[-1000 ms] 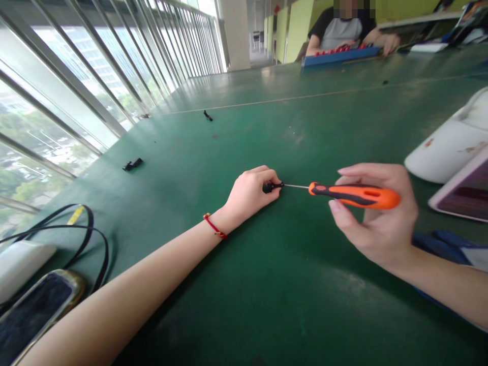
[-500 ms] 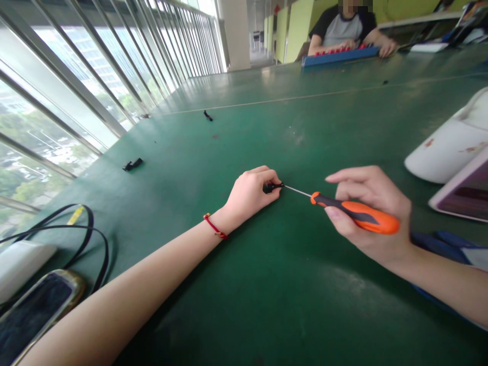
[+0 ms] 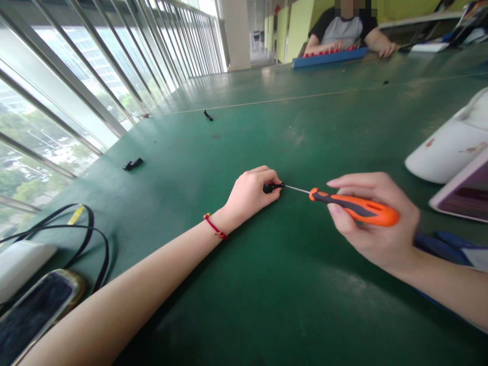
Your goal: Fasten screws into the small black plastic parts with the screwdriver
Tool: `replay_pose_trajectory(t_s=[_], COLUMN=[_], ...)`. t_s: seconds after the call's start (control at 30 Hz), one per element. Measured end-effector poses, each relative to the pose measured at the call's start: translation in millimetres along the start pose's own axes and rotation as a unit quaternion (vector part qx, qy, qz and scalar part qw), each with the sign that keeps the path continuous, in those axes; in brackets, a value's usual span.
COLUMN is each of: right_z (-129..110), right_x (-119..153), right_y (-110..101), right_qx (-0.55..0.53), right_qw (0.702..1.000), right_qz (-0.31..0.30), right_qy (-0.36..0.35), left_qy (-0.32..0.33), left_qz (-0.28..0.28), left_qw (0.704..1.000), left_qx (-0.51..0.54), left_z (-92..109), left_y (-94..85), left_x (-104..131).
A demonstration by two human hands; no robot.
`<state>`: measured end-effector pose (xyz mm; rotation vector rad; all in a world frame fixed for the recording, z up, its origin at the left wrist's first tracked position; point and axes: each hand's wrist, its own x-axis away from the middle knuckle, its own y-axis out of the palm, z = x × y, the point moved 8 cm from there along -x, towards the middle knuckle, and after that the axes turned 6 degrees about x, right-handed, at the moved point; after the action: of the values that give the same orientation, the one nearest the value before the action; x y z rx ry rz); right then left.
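My left hand (image 3: 253, 190) rests low over the green table, its thumb and fingers pinching a small black part (image 3: 270, 188). The fingers hide much of that part, so its exact kind cannot be told. In my right hand (image 3: 381, 229) lies an orange and dark grey screwdriver (image 3: 360, 208), gripped by the handle between thumb and fingers. Its thin metal shaft points left, and the tip meets the right end of the black part at the left fingertips.
Two small black pieces (image 3: 132, 164) (image 3: 208, 116) lie on the green table (image 3: 244, 305). A phone (image 3: 38, 310), a white box (image 3: 23, 264) and a black cable (image 3: 91, 229) sit at left. White containers (image 3: 446, 157) stand at right. Across the table, a person (image 3: 343, 30) has a blue tray (image 3: 330, 58).
The right hand and screwdriver handle have shifted slightly, the handle tilting a little flatter, while the tip stays at the black part. The left hand is still. The far person's blue tray has slid left.
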<state>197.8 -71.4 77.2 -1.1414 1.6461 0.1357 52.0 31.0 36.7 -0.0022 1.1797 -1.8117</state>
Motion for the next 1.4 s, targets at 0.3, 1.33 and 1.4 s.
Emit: replay_pose_trajectory(t_s=[0.3,1.33,1.4], right_z=[2.1,-1.2,-0.8], right_x=[-0.2,-1.3,-0.1], right_y=[6.0,6.4,4.2], right_qx=[0.026,0.027,0.031], right_qw=[0.999,0.999,0.999], right_qz=[-0.040,-0.046,-0.029], right_qy=[0.012,0.007,0.011], left_qy=[0.000,0.009,0.009], left_qz=[0.000,-0.013,-0.014], left_qw=[1.000,1.000,1.000], left_qx=[0.000,0.009,0.008], left_z=[0.2,2.6,2.7], left_y=[-0.1,1.0,1.3], left_x=[0.0,-0.1,0.0])
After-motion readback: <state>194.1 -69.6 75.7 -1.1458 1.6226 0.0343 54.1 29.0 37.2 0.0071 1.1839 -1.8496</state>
